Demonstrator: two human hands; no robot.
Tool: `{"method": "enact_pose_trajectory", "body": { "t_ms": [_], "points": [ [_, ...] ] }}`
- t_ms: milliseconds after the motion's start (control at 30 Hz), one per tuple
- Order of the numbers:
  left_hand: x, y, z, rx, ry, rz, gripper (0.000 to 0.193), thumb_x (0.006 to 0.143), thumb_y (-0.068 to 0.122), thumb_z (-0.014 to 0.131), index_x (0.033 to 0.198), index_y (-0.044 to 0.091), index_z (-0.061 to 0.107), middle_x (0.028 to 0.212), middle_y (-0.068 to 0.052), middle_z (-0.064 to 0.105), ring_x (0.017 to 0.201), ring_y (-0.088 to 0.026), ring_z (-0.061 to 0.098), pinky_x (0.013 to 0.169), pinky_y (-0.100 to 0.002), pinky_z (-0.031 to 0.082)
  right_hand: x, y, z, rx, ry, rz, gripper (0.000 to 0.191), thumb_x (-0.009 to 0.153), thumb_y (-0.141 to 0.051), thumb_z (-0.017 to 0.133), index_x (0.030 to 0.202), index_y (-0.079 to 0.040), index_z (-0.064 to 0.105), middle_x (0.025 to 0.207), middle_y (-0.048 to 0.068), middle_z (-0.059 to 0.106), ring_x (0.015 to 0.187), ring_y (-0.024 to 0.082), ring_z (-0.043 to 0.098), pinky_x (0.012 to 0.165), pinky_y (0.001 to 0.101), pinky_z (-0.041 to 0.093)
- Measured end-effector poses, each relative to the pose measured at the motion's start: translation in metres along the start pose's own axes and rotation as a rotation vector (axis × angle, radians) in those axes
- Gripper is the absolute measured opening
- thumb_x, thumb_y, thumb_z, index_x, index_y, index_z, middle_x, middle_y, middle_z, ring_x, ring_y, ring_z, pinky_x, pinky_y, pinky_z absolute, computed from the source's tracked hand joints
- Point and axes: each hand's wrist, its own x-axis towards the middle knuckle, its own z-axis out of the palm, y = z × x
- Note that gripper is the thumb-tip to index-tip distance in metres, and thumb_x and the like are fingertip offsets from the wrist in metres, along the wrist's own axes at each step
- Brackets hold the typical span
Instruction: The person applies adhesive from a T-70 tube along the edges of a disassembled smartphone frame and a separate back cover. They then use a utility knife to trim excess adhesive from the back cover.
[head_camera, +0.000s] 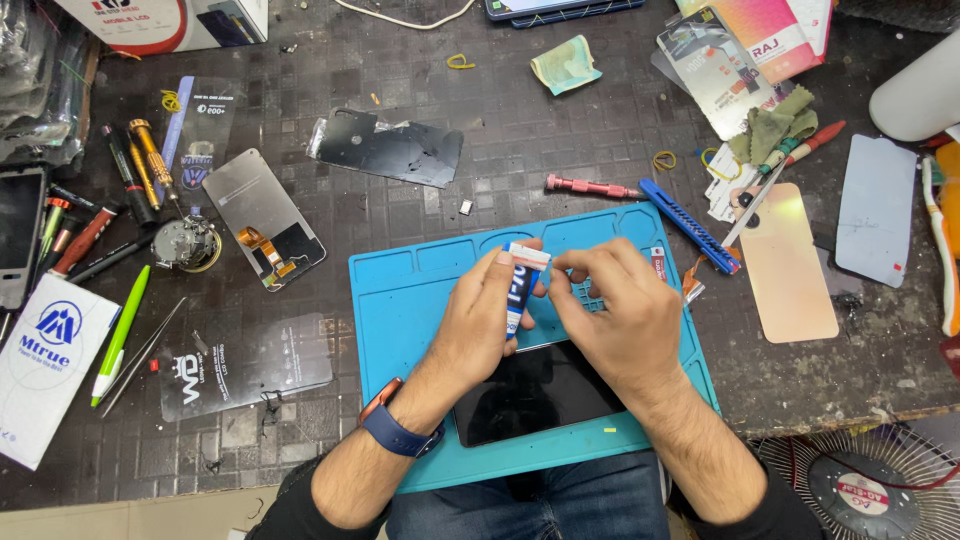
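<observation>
- Head view looks down on a dark, cluttered workbench (560, 130) with a teal rubber repair mat (400, 320) at the middle of it.
- On the mat, under both forearms, a black glossy phone (530, 395) lies flat, screen side up.
- Left hand (480, 325), a blue smartwatch (400, 432) on its wrist, is closed round a small blue-and-white glue tube (522, 285), held upright above the phone's upper edge.
- Right hand (620, 320) has thumb and forefinger pinched at the tube's top end; whether a cap sits between them is hidden by the fingers.
- Step in hand, by my reading: opening or readying the tube's tip, with the phone untouched below.
- A next move would call for a steady left grip on the tube while the right fingers twist, then tilting the tip down toward the phone's edge without squeezing too hard.
- Nearby but untouched: a blue utility knife (690, 225) just beyond the mat's right corner, a red metal screwdriver (590, 187) above it, and a detached phone display with orange flex cable (262, 215) at left.
</observation>
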Motion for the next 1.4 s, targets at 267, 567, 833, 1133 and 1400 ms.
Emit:
{"method": "enact_pose_trajectory", "body": {
  "t_ms": [267, 567, 833, 1133, 1400],
  "points": [
    [-0.008, 0.007, 0.006, 0.017, -0.082, 0.055, 0.057, 0.107, 0.036, 0.035, 0.153, 0.003, 0.045, 0.100, -0.008, 0.068, 0.056, -0.009, 0.063, 0.047, -0.025, 0.056, 0.000, -0.004, -0.001, -0.077, 0.052, -0.145, 0.020, 0.083, -0.006, 0.085, 0.102, -0.010, 0.078, 0.083, 0.002, 0.068, 0.075, 0.017, 0.066, 0.062, 0.0305, 0.052],
    [-0.015, 0.021, 0.008, 0.254, -0.126, 0.078, 0.058, 0.105, 0.032, 0.037, 0.156, 0.004, 0.037, 0.082, -0.007, 0.070, 0.056, -0.013, 0.070, 0.052, -0.027, 0.059, -0.001, 0.002, -0.003, 0.034, -0.002, -0.090, 0.017, 0.082, -0.004, 0.084, 0.097, -0.008, 0.076, 0.080, 0.001, 0.068, 0.073, 0.014, 0.066, 0.060, 0.0279, 0.051],
    [-0.021, 0.026, 0.007, 0.373, -0.186, 0.106, 0.058, 0.102, 0.021, 0.037, 0.156, -0.001, 0.031, 0.068, -0.009, 0.067, 0.058, -0.016, 0.072, 0.057, -0.029, 0.061, -0.001, 0.010, -0.006, 0.094, -0.089, -0.034, 0.016, 0.076, -0.002, 0.083, 0.090, -0.006, 0.075, 0.073, 0.001, 0.065, 0.062, 0.012, 0.060, 0.056, 0.0273, 0.048],
    [-0.019, 0.024, 0.009, 0.376, -0.147, -0.001, 0.058, 0.101, 0.023, 0.044, 0.154, -0.001, 0.038, 0.065, -0.010, 0.062, 0.056, -0.012, 0.066, 0.054, -0.030, 0.063, 0.001, 0.014, -0.006, 0.117, -0.119, -0.014, 0.017, 0.074, -0.003, 0.083, 0.087, -0.006, 0.071, 0.074, 0.001, 0.063, 0.063, 0.012, 0.059, 0.056, 0.0270, 0.048],
    [-0.011, 0.017, 0.013, 0.180, -0.026, 0.041, 0.034, 0.104, 0.024, 0.043, 0.110, -0.002, 0.065, 0.076, -0.006, 0.071, 0.063, -0.013, 0.073, 0.046, -0.028, 0.062, 0.003, 0.011, 0.002, 0.097, -0.159, 0.022, 0.014, 0.078, -0.004, 0.079, 0.088, -0.005, 0.070, 0.075, 0.002, 0.062, 0.062, 0.013, 0.060, 0.055, 0.0276, 0.050]
  ]
}}
